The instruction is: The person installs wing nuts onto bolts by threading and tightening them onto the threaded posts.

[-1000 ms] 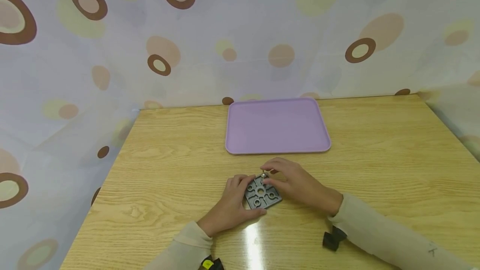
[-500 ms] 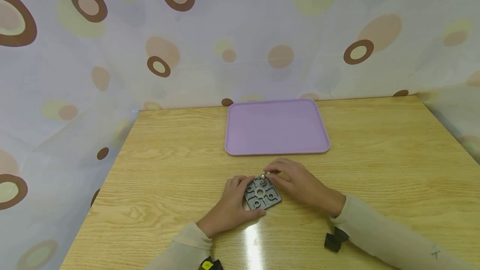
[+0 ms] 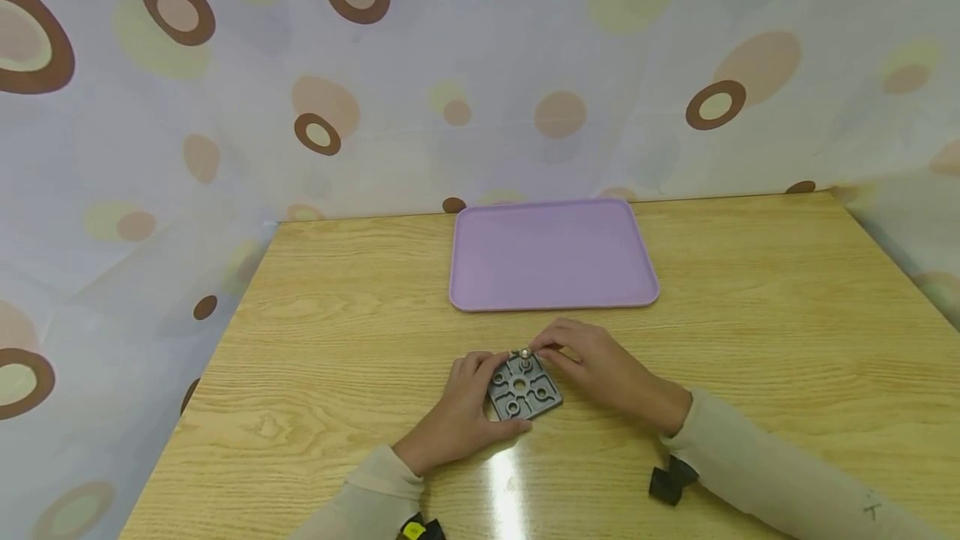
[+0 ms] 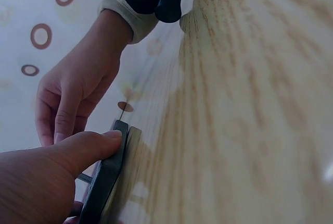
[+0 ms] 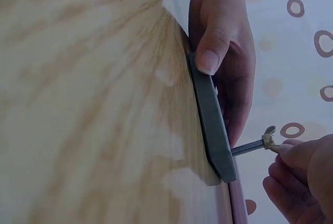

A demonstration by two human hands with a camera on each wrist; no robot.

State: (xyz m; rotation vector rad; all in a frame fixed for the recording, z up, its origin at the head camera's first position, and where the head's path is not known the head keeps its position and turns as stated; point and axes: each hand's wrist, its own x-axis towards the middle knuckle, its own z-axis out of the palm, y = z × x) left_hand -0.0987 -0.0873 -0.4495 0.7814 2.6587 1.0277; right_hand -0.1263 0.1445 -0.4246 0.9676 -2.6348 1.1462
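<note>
A square grey metal plate [image 3: 528,403] with ribs and several round holes lies at the middle front of the wooden table. My left hand [image 3: 461,419] grips it along its left side, thumb on the near edge and fingers on the far one. From its far corner a threaded bolt [image 5: 248,147] stands upright, topped by a brass-coloured wing nut [image 5: 268,138]. With thumb and forefinger, my right hand [image 3: 596,367] pinches one wing of that nut; the other wing sticks out free. In the left wrist view the nut is hidden behind fingers.
Behind the plate, a shallow purple tray [image 3: 555,252] sits near the table's back edge. Spotted cloth [image 3: 480,148] hangs behind and at both sides of the table [image 3: 337,340].
The right thumb and forefinger have come together from a wider spread around the bolt top and shifted slightly right. The nut's wings now show. My left hand and the plate stay almost in place.
</note>
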